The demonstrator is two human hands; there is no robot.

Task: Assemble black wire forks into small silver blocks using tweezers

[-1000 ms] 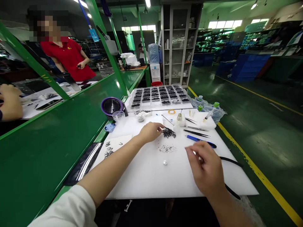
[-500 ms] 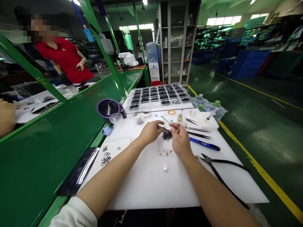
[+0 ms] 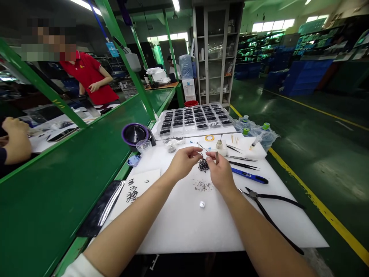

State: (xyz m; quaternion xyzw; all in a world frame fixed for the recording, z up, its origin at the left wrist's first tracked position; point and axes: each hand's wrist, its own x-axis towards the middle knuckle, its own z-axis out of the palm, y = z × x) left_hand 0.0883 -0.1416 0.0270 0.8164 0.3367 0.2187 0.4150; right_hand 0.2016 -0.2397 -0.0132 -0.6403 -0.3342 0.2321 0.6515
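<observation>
My left hand [image 3: 186,162] is closed in a pinch above the white work surface [image 3: 184,227]; whatever lies between its fingertips is too small to make out. Close beside it, my right hand [image 3: 221,171] is closed on a narrow brown-grey flat tool [image 3: 217,157], whose end sticks up past the fingers. A thin dark rod [image 3: 201,146] with a round tip shows between the hands; I cannot tell whether it is held. Just under the fingertips sits a pile of small black curved pieces [image 3: 203,165]. Tiny brownish scraps [image 3: 203,186] are scattered nearer to me.
Tweezers [image 3: 243,165], a blue pen-like tool [image 3: 249,176] and black-handled cutters [image 3: 253,195] lie at right. More black pieces [image 3: 132,195] rest on a white sheet at left. Behind stand a compartment tray [image 3: 190,120] and a purple-rimmed pot [image 3: 135,134]. A co-worker in red [image 3: 89,79] stands across the green partition.
My left fingertips have shifted slightly right and down, and a dark bit by them no longer shows. My right hand is nearly still. The view turned slightly left; the co-worker's hand and posture changed.
</observation>
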